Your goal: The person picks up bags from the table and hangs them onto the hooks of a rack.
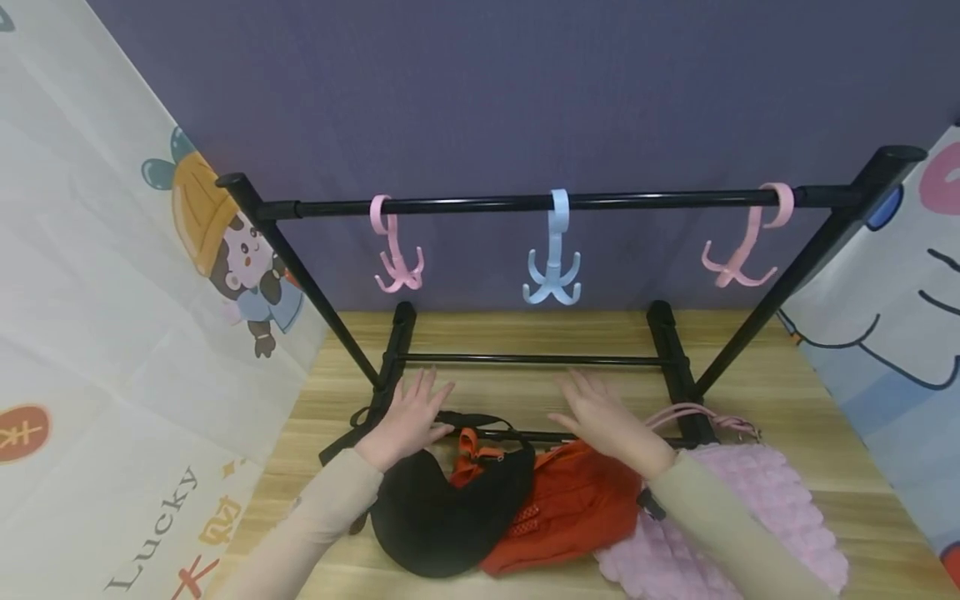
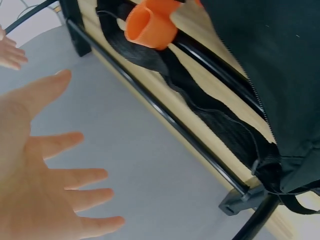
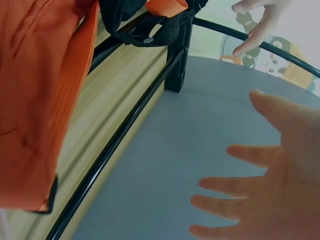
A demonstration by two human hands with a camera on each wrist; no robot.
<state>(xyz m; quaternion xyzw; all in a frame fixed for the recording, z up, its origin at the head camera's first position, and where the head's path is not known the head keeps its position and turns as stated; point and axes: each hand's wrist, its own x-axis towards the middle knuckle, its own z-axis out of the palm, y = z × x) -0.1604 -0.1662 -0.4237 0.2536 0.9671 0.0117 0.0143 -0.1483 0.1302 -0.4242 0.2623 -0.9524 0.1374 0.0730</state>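
Note:
Both hands hover with fingers spread, holding nothing. In the head view my left hand (image 1: 408, 421) is above a black crescent-shaped bag (image 1: 450, 521) and its dark strap (image 2: 200, 107). My right hand (image 1: 606, 417) is over the far edge of an orange-red bag (image 1: 573, 508), whose orange strap loop (image 2: 150, 25) shows in the left wrist view. To the right lies a pink puffy bag (image 1: 765, 508) with a pink strap (image 1: 705, 410), partly covered by my right forearm. All three bags lie side by side on the wooden surface.
A black rack stands behind the bags, its top bar (image 1: 472, 205) carrying a pink hook (image 1: 397, 258) at left, a blue hook (image 1: 553, 258) in the middle and another pink hook (image 1: 742, 250) at right. Lower bars (image 1: 525, 359) run near the surface. Printed sheets (image 1: 90, 250) hang at both sides.

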